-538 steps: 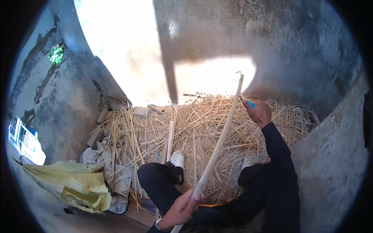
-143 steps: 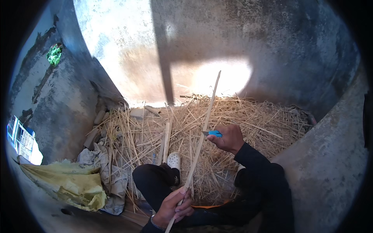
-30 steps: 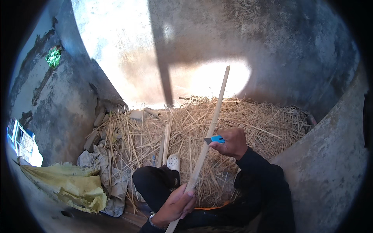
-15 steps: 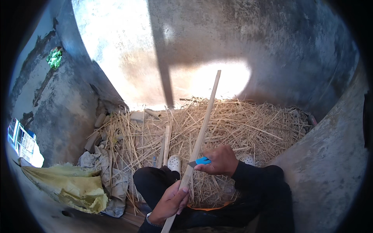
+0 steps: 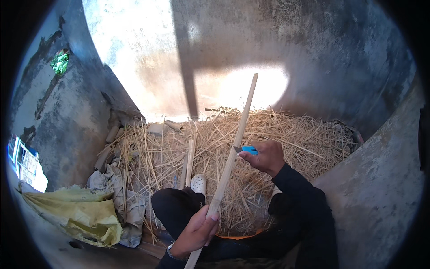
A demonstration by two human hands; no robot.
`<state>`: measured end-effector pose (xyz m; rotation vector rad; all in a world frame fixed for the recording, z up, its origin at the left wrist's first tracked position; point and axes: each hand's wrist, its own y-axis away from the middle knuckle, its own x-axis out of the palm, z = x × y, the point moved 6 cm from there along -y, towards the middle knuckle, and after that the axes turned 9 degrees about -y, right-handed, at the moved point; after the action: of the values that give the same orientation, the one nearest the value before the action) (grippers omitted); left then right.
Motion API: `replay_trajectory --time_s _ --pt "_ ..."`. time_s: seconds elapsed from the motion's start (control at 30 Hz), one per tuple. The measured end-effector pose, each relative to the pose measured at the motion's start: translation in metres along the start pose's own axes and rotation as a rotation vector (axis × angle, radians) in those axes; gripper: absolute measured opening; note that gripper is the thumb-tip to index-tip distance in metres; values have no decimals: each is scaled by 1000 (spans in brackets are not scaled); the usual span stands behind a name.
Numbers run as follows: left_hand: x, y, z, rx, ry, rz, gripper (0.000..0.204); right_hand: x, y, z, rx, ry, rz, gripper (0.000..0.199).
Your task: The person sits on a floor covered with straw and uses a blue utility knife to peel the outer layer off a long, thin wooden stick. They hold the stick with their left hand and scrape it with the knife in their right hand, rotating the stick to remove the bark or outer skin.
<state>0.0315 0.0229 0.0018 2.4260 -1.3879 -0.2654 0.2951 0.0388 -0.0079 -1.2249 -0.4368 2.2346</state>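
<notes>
A long, pale wooden strip (image 5: 228, 170) slants up from the lower edge, its far tip in front of the sunlit wall. My left hand (image 5: 197, 233) is wrapped round its lower part, beside my bent left knee. In my right hand (image 5: 267, 158) is a utility knife (image 5: 249, 150) with a blue handle. Its dark blade rests against the strip's right edge, roughly midway along. The fingers of my right hand are closed on the handle, the thumb pointing toward the strip.
Straw-like shavings (image 5: 304, 139) cover the floor up to the concrete wall (image 5: 313, 54). Two more wooden strips (image 5: 191, 157) lie beside my light clog (image 5: 198, 184). A torn yellow sack (image 5: 74, 213) and greyish cloth (image 5: 130, 206) lie at the left.
My right hand has slid the knife up and away along the strip. The strip's far end sits slightly higher, and my left hand keeps its hold lower down.
</notes>
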Motion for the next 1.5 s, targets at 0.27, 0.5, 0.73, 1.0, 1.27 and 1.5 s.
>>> replay_trajectory --time_s 0.27,0.5,0.73,1.0,1.27,1.5 --pt "9 10 9 -45 11 66 24 -2 -9 -37 91 27 -69 66" --pt "11 3 14 -5 50 89 24 -4 7 -15 75 -25 51 67" --pt "-7 11 8 -51 -136 -67 22 14 5 6 129 -18 168 66" --pt "0 7 11 7 -116 -64 20 14 12 6 46 -23 82 66" --pt "-1 8 9 -37 -139 -29 21 14 20 16 -112 -46 56 69" --pt "4 16 11 2 -162 1 23 7 -7 -52 5 106 29 68"
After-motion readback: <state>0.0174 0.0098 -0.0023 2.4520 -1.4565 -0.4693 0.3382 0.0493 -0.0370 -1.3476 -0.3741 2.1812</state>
